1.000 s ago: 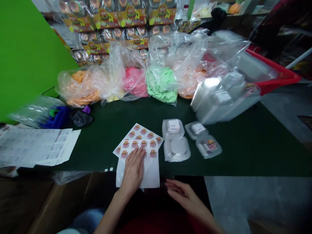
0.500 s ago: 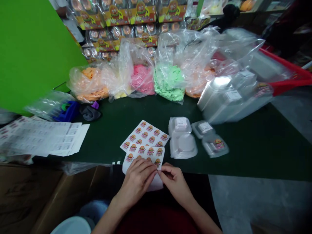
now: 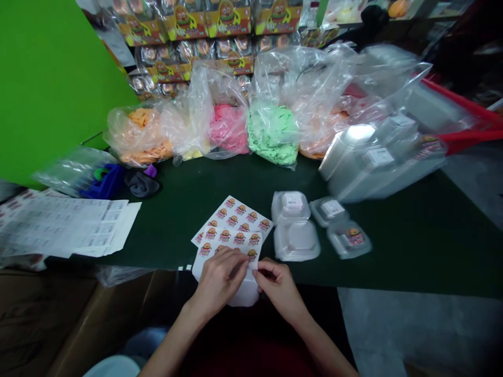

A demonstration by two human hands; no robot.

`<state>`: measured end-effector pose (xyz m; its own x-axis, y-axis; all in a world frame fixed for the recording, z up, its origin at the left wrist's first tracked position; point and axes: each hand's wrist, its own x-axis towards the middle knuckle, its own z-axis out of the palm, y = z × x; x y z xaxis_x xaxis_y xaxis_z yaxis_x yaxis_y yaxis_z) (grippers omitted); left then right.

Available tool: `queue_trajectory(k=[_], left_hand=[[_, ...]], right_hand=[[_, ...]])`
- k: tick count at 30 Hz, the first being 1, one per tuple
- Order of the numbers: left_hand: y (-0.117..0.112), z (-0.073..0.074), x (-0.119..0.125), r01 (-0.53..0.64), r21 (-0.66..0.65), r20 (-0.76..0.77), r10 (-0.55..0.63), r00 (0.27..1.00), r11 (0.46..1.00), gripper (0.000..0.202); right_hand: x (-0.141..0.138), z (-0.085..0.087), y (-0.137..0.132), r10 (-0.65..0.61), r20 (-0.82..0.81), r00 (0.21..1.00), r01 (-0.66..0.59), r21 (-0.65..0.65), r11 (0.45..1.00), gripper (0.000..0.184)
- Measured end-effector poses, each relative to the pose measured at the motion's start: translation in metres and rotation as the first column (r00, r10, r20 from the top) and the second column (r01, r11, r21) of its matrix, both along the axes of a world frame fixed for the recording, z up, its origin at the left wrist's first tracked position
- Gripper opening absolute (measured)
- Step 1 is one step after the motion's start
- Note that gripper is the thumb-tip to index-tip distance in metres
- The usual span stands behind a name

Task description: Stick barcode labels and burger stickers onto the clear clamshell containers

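A white sheet of burger stickers (image 3: 231, 238) hangs over the front edge of the table, its lower part blank and bent down. My right hand (image 3: 277, 283) pinches its right edge between thumb and finger. Over the sheet lies my left hand (image 3: 220, 277), thumb and index finger closed together beside a sticker near the right edge; what is between the tips is too small to make out. Beneath it, turned at an angle, a second sticker sheet (image 3: 231, 208) rests on the table. To the right sits an open clear clamshell box (image 3: 297, 240) with a white label.
Another open clamshell (image 3: 349, 238) bears a burger sticker. Stacked clear boxes (image 3: 365, 162) stand back right, before a red crate (image 3: 475, 133). Bags of orange, pink and green pieces (image 3: 273, 136) line the table's back. Label sheets (image 3: 66, 225) lie at left.
My left fingertips have moved up and slightly away from my right hand. The sheet's blank lower part shows more. The whole view has shifted slightly.
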<state>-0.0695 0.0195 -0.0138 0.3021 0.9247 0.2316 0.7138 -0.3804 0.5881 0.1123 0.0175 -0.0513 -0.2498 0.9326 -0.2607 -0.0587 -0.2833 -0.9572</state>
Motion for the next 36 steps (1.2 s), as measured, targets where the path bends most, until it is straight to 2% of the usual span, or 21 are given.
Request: queue_trajectory(k=[3,7,10,13,15,17,19,20,22,23,25,26,28,30,33,34,36], left_hand=[[-0.003,0.003,-0.002,0.085,0.041,-0.071,-0.082,0.994,0.996,0.016],[-0.003,-0.004,0.000,0.094,0.140,-0.195,-0.065,0.979,0.986,0.018],[0.001,-0.008,0.002,0.006,0.138,-0.157,0.015,0.988,0.990,0.019],[0.010,-0.013,-0.003,-0.205,0.000,0.034,0.205,0.978,0.979,0.015],[0.019,-0.020,-0.009,-0.389,-0.139,0.180,0.409,0.895,0.911,0.013],[0.028,-0.027,-0.016,-0.526,-0.246,0.272,0.579,0.769,0.814,0.016],[0.032,-0.033,-0.019,-0.602,-0.280,0.352,0.663,0.661,0.748,0.021],[0.032,-0.035,-0.019,-0.624,-0.265,0.392,0.673,0.627,0.735,0.022],[0.025,-0.036,-0.014,-0.646,-0.184,0.461,0.645,0.609,0.741,0.021],[0.019,-0.035,-0.010,-0.650,-0.110,0.477,0.614,0.629,0.752,0.019],[0.003,-0.034,0.000,-0.612,0.089,0.442,0.520,0.731,0.786,0.013],[-0.006,-0.033,0.005,-0.563,0.192,0.400,0.460,0.793,0.804,0.013],[-0.023,-0.031,0.015,-0.424,0.360,0.302,0.326,0.896,0.831,0.022],[-0.037,-0.030,0.023,-0.294,0.451,0.232,0.207,0.950,0.843,0.034],[-0.048,-0.021,0.028,-0.187,0.459,0.229,0.087,0.969,0.868,0.042],[-0.049,-0.015,0.028,-0.183,0.414,0.254,0.079,0.964,0.892,0.042],[-0.045,0.001,0.023,-0.230,0.236,0.331,0.144,0.933,0.944,0.040]], right_hand=[[0.000,0.002,0.004,-0.005,0.028,1.000,0.003,0.082,0.997,0.018],[-0.002,-0.001,0.007,-0.002,0.043,0.999,-0.004,0.137,0.991,0.016],[-0.004,-0.004,0.007,-0.030,0.011,0.999,0.029,0.113,0.993,0.017],[-0.007,-0.009,0.007,-0.053,-0.037,0.998,0.055,0.038,0.998,0.016],[-0.012,-0.013,0.009,-0.079,-0.055,0.995,0.078,-0.019,0.997,0.016],[-0.018,-0.018,0.011,-0.113,-0.061,0.992,0.110,-0.049,0.993,0.019],[-0.023,-0.021,0.012,-0.156,-0.058,0.986,0.154,-0.046,0.987,0.027],[-0.025,-0.020,0.012,-0.177,-0.049,0.983,0.176,-0.030,0.984,0.032],[-0.023,-0.013,0.008,-0.202,0.002,0.979,0.201,0.062,0.978,0.037],[-0.021,-0.007,0.004,-0.205,0.044,0.978,0.197,0.136,0.971,0.037],[-0.015,0.006,-0.005,-0.201,0.123,0.972,0.163,0.263,0.951,0.027],[-0.012,0.013,-0.009,-0.184,0.133,0.974,0.142,0.277,0.950,0.021],[-0.009,0.024,-0.014,-0.127,0.055,0.990,0.114,0.189,0.975,0.020],[-0.009,0.029,-0.016,-0.101,-0.083,0.991,0.106,0.057,0.993,0.023],[-0.009,0.030,-0.013,-0.160,-0.173,0.972,0.160,-0.014,0.987,0.021],[-0.007,0.030,-0.011,-0.168,-0.174,0.970,0.169,-0.007,0.986,0.019],[-0.001,0.034,-0.009,-0.139,-0.174,0.975,0.148,0.039,0.988,0.013]])
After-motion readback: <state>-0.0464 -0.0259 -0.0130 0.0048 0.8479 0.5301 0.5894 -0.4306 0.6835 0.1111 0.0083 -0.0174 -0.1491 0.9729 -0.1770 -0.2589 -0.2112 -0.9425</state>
